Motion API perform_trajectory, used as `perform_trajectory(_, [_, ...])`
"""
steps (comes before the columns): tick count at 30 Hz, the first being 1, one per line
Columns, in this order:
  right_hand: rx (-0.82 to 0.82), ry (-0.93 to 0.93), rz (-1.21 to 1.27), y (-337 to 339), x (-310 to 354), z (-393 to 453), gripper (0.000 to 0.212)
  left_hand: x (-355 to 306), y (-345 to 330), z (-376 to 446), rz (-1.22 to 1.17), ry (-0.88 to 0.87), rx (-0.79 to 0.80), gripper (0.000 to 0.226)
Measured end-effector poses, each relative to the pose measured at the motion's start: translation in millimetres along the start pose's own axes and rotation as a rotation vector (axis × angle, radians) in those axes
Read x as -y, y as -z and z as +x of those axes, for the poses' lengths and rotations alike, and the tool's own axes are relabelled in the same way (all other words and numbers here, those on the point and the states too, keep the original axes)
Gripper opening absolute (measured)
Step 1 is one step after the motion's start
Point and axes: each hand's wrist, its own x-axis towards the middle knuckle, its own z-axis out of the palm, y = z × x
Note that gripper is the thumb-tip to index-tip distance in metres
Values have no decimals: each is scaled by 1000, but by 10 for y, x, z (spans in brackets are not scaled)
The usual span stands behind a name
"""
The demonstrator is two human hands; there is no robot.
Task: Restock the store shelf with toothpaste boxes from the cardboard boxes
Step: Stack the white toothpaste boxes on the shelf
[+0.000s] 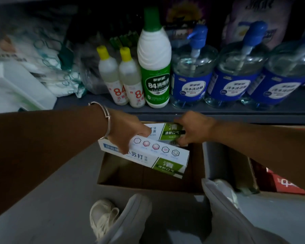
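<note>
Seen from the head camera, both hands work over an open carton (148, 180) on the floor below the shelf (218, 111). The left hand (128, 132), with a bangle (106, 118) on its wrist, has its fingers curled down over a white and green toothpaste box (148, 155), gripping it near its left end; that box lies tilted across the carton's mouth, its green end lower and to the right. The right hand (192, 129) pinches the green end of a second box (164, 132), which sits just behind the first and partly under the left hand's fingers. The two boxes overlap, though whether they touch is unclear. To the right stands another carton (227, 164), with red packaging (285, 184) at its far side. On the shelf stand two small yellow-capped bottles (121, 80), a tall green-labelled bottle (154, 67) beside them, and three blue-labelled pump jugs (236, 76) further right. Pale bags (51, 64) fill the shelf's left end. At the bottom, two knees in light trousers (227, 217) and a white shoe (102, 215) show.
</note>
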Motion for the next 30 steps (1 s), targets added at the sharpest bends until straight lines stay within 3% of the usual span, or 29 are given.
perform_trajectory(9, [-308, 35, -37, 817, 145, -374, 31, 77, 614, -672, -109, -36, -148, 38])
perform_trajectory(14, [-413, 48, -63, 1306, 291, -640, 46, 42, 924, -1128, -175, -10, -251, 36])
perform_trajectory(21, [-471, 60, -12, 1886, 478, -1059, 32, -40, 1217, -1597, -279, -32, -369, 37])
perform_trajectory(30, [-552, 39, -21, 2485, 592, -1367, 44, -85, 1573, -1837, -262, -6, -434, 40])
